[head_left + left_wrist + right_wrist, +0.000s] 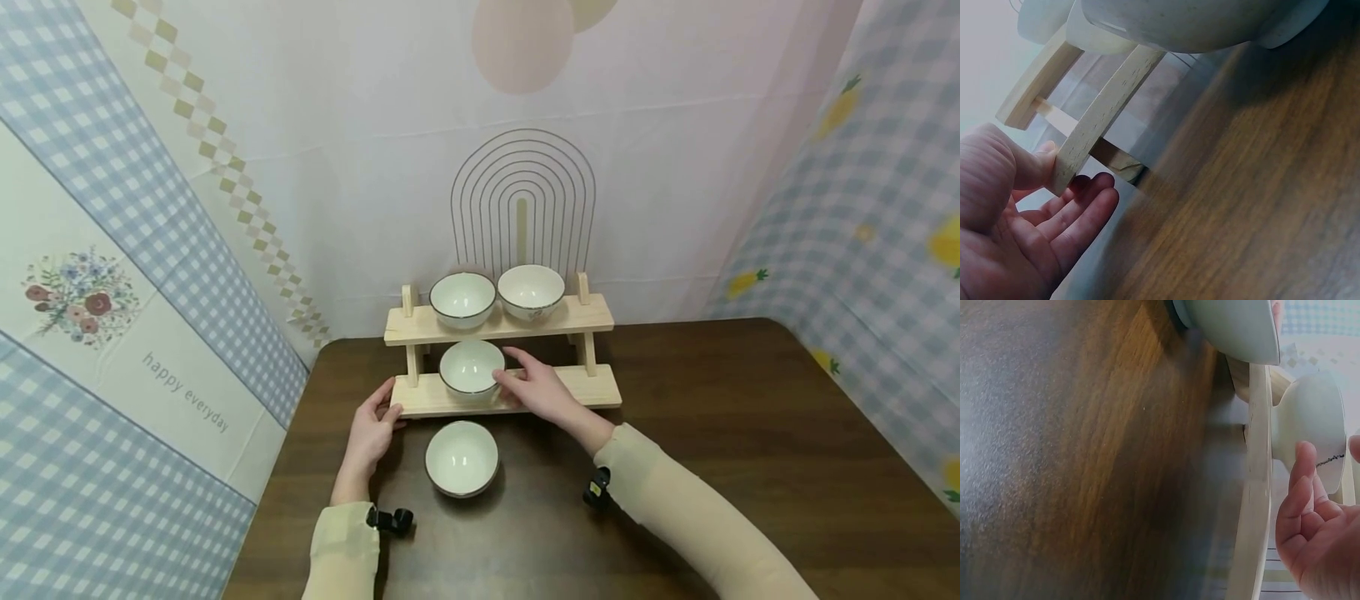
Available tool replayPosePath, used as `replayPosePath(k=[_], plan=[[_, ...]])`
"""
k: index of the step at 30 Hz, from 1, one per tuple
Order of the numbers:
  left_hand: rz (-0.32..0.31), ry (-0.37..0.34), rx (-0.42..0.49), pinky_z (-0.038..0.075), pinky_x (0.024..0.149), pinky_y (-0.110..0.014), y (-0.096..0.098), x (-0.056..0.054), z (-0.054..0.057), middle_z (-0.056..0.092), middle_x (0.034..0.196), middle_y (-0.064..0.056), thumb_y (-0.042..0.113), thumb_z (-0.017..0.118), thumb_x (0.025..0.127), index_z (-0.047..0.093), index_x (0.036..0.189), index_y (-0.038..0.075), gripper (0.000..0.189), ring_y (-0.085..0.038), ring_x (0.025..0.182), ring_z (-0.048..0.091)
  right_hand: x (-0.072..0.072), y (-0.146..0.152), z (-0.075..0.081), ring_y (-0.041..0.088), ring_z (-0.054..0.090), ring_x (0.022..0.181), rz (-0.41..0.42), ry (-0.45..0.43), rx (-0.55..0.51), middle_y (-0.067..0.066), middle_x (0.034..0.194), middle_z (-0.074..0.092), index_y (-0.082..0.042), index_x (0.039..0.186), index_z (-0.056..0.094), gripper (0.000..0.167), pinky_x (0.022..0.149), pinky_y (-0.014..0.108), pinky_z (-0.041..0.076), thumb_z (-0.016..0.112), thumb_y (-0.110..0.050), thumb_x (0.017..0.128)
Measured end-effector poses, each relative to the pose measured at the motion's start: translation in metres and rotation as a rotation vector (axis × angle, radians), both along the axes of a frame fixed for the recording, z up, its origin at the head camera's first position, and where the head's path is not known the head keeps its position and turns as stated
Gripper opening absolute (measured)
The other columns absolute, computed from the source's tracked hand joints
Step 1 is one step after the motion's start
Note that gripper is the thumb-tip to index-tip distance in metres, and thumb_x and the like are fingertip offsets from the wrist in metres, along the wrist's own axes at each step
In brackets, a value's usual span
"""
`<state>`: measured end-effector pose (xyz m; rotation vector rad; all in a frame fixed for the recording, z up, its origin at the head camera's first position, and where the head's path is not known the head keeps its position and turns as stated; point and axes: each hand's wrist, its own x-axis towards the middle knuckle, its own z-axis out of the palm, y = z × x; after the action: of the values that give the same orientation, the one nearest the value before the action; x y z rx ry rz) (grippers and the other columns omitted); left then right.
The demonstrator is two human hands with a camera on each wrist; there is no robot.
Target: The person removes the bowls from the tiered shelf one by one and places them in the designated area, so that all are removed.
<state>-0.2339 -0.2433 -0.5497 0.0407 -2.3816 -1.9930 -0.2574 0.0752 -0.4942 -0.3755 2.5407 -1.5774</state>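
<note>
A two-tier wooden shelf stands at the back of the table, with a white dark-rimmed bowl on its lower board. My right hand holds this bowl at its right side, thumb at the rim and fingers against the outer wall. The left hand grips the left end of the lower board, thumb over it and fingers below. Another white bowl sits upright on the table before the shelf, between the two forearms.
Two more white bowls, a left one and a right one, stand side by side on the upper board. The brown table extends to the right. Patterned cloth hangs behind and at both sides.
</note>
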Motion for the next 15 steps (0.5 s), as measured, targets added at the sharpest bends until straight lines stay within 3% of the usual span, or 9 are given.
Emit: replayPosePath(k=[8, 15], plan=[[0.002, -0.001, 0.004, 0.062, 0.091, -0.044, 0.0000, -0.0008, 0.0009, 0.053, 0.144, -0.031, -0.005, 0.056, 0.108, 0.043, 0.162, -0.001, 0.056, -0.032, 0.114, 0.062, -0.0023, -0.0046, -0.0004, 0.017, 0.066, 0.069, -0.007, -0.009, -0.026, 0.002, 0.081, 0.074, -0.005, 0.163, 0.040, 0.067, 0.065, 0.030, 0.054, 0.067, -0.031, 0.108], [0.014, -0.013, -0.004, 0.062, 0.088, -0.039, 0.0021, -0.0018, -0.0006, 0.053, 0.144, -0.031, -0.006, 0.054, 0.108, 0.042, 0.162, -0.001, 0.056, -0.031, 0.115, 0.063, -0.0014, -0.0062, -0.0038, 0.019, 0.070, 0.074, -0.008, -0.073, -0.117, 0.005, 0.090, 0.077, -0.005, 0.165, 0.036, 0.068, 0.069, 0.030, 0.059, 0.066, -0.028, 0.108]])
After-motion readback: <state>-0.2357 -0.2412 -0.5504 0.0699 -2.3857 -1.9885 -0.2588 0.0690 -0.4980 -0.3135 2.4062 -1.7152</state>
